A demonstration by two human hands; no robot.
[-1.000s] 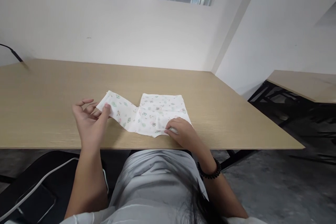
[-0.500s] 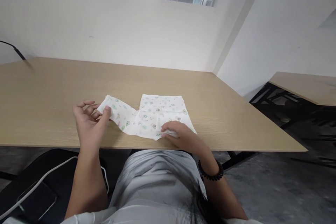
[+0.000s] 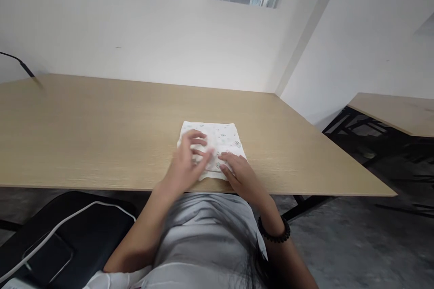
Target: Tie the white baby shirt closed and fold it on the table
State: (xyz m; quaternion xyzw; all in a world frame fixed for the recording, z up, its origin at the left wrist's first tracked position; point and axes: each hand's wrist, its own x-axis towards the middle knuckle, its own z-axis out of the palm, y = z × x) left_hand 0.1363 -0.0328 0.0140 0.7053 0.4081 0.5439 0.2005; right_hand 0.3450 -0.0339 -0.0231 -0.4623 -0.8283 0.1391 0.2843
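A white cloth (image 3: 225,132) printed with small green, pink and dark figures lies folded on the table near its front edge. Over its left half is my left hand (image 3: 181,165), blurred by motion. Its thumb and curved fingers are around the cloth's folded-over part, which is smeared too, and the pinch itself is not sharp. My right hand (image 3: 242,178), with a black beaded bracelet (image 3: 275,233) on the wrist, rests on the cloth's lower right. The fingers there lie stretched out on the fabric, slightly apart.
The light wooden table (image 3: 101,122) runs back to a white wall (image 3: 190,45). A thin black stalk (image 3: 26,68) rises at the far left. Below the table, a black chair (image 3: 81,230) stands at left with a white cable (image 3: 57,227) across it. Another table (image 3: 396,113) is at right.
My left hand has swung right, bringing the cloth's left strip over the rest. The cloth now looks like a compact, roughly square piece. My right hand has shifted slightly right.
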